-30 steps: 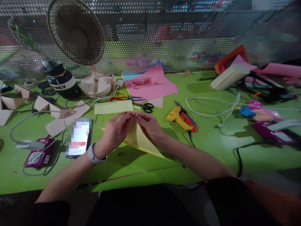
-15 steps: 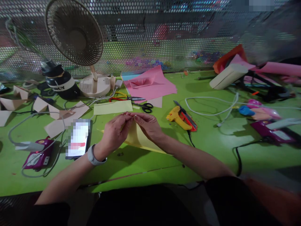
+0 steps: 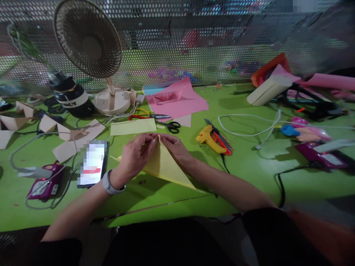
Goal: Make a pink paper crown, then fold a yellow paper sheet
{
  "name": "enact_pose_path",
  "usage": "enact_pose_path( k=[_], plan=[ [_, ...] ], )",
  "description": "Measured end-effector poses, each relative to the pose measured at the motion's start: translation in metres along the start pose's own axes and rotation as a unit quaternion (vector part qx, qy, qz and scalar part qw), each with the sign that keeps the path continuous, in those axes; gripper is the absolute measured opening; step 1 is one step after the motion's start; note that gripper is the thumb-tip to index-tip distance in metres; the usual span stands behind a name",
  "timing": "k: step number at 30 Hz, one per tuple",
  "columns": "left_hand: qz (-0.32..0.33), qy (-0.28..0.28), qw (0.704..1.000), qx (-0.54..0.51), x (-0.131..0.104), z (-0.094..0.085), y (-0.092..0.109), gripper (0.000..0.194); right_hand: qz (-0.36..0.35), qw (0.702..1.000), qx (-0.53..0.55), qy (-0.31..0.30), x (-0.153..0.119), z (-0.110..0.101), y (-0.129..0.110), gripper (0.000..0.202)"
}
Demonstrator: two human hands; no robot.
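Note:
A sheet of yellow paper [image 3: 163,162] is pinched at its top by both hands, with a ridge running down from the fingertips and its lower edge slanting above the table. My left hand [image 3: 135,153], with a grey watch on the wrist, grips it from the left. My right hand [image 3: 177,149] grips the same point from the right, thumb tip against the other hand's fingers. Fingers cover the very tip of the paper. Just beyond them lie a pale yellow strip [image 3: 133,126] and black-handled scissors [image 3: 173,127].
Right of my hands lie a yellow glue gun [image 3: 209,138] and a red cutter [image 3: 227,147]. A phone [image 3: 93,162] and a purple power socket [image 3: 46,181] are at left. Behind stand a fan [image 3: 88,40], a black bottle [image 3: 72,96] and pink paper [image 3: 191,101].
The yellow paper has turned in my fingers; more of its face and a pointed lower right corner now show. My hands have barely moved and still pinch it.

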State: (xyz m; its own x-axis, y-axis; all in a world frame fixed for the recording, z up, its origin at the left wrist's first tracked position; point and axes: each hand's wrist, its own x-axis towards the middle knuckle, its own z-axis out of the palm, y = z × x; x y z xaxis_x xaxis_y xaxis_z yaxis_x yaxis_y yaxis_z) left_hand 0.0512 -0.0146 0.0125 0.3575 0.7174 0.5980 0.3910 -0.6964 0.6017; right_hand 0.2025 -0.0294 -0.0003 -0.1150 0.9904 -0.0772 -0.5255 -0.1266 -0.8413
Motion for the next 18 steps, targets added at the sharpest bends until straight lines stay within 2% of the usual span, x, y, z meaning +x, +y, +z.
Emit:
enact_pose_path(
  k=[4,11,18],
  plan=[
    [0.015,0.003,1.0,0.017,-0.0004,-0.0002,0.0,0.01,0.003,1.0,0.006,0.0,-0.0011,0.0015,-0.0001,0.032],
    [0.092,0.024,0.992,0.078,-0.0004,-0.0003,-0.0002,0.005,-0.008,0.999,0.031,-0.008,-0.002,0.0039,0.0024,0.028],
    [0.127,0.028,0.986,0.104,-0.0016,0.0014,0.0041,0.007,-0.051,0.998,-0.019,-0.01,0.0035,0.0015,0.0002,0.031]
  ],
)
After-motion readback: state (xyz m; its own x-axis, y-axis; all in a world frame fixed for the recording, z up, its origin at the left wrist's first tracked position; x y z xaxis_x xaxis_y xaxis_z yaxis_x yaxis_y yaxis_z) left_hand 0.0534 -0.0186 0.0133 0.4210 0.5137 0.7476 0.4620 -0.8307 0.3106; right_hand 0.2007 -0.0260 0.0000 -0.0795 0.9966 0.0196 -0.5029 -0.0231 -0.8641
